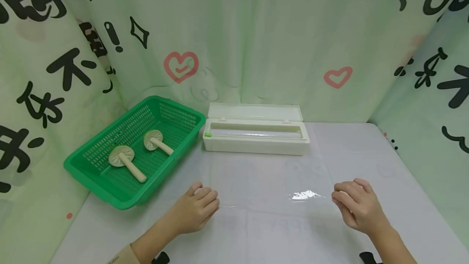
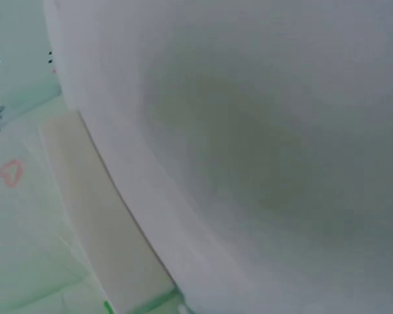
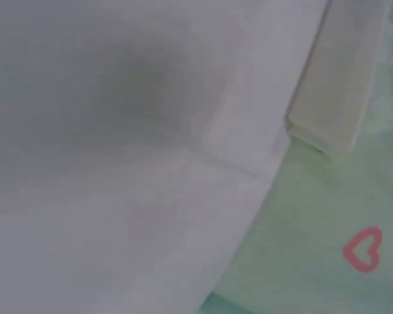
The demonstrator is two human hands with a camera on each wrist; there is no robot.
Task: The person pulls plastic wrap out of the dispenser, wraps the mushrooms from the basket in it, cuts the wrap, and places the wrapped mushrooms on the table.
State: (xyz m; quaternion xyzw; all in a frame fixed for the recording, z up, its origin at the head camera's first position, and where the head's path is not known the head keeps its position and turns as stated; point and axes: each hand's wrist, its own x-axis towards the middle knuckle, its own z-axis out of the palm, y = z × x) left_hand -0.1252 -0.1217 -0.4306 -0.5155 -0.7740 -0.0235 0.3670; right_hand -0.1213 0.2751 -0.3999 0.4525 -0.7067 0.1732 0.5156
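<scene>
A clear sheet of plastic wrap (image 1: 305,195) stretches over the white table between the two hands, showing mainly by its glare and a few thin shiny lines. At its left end my left hand (image 1: 198,209) pinches the wrap with curled fingers. My right hand (image 1: 360,205) pinches the other end, thumb against the bent fingers. Beyond the wrap stands a white plastic wrap dispenser (image 1: 256,146), lid raised, with a roll of wrap (image 1: 256,133) inside. Both wrist views show the dispenser (image 2: 111,216) but neither hand.
To the left, a green plastic basket (image 1: 132,199) holds two pale mushroom-shaped things, one (image 1: 132,168) nearer and one (image 1: 160,145) farther back. A light green curtain (image 1: 286,44) with hearts and black characters surrounds the table (image 1: 384,158). A small green piece (image 1: 208,134) sits on the dispenser's left end.
</scene>
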